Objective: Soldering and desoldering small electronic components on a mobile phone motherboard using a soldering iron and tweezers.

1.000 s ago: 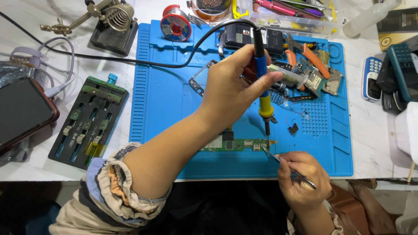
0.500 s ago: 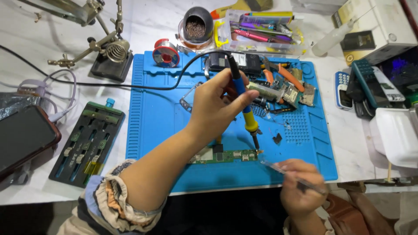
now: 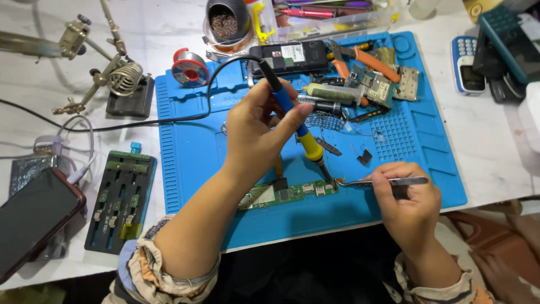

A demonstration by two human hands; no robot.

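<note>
My left hand (image 3: 260,132) grips a blue and yellow soldering iron (image 3: 295,121), tip down at the right end of a green circuit board (image 3: 287,193) lying on the blue work mat (image 3: 191,152). My right hand (image 3: 406,198) pinches metal tweezers (image 3: 378,182), whose points meet the board's right end beside the iron tip. The iron's black cable runs off to the left across the mat.
A solder spool (image 3: 190,66), a tip-cleaner pot (image 3: 227,22), a dark phone (image 3: 289,56), orange pliers (image 3: 368,59) and loose parts crowd the mat's far side. Left of the mat lie a black board holder (image 3: 120,197), a phone (image 3: 31,217) and an iron stand (image 3: 125,84).
The view has closed in on the board. My right hand has swung the tweezers to lie level at the board's end, and the iron tip has come down beside them.
</note>
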